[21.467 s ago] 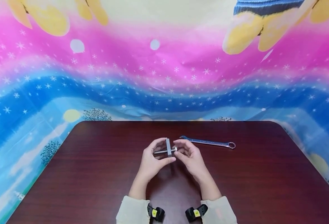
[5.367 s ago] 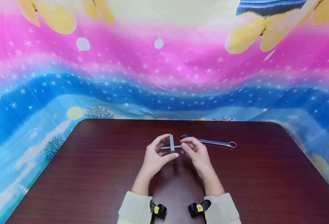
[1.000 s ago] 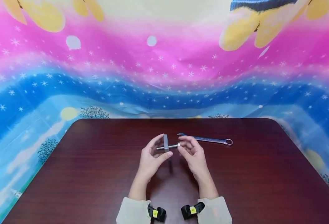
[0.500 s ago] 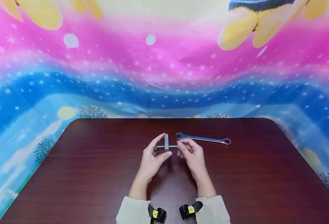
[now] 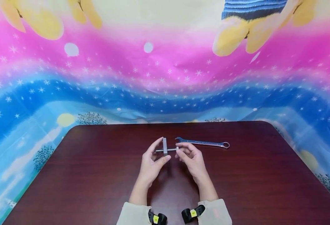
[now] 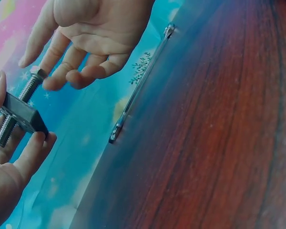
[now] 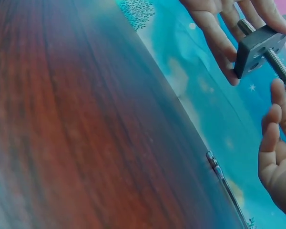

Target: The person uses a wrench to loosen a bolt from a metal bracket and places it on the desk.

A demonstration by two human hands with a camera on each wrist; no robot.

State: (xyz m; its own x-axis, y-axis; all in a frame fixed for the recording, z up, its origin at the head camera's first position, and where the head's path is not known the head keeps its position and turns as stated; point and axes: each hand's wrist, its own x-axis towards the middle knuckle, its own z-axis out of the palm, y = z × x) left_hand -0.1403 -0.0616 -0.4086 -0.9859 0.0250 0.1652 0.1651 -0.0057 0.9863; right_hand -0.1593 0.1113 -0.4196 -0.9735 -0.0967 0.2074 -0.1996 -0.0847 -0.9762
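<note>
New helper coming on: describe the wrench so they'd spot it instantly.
On the table, look toward the far edge. Just beyond the right hand lies the wrench, silver, forked at one end, ringed at the other. Unlike the raised block and bolt, it rests on the table.

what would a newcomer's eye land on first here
Probably the bright pink and blue backdrop behind the dark table. Above the table, the left hand grips a metal block, and the right hand pinches the bolt running through it. A shiny wrench lies beyond the right hand.
</note>
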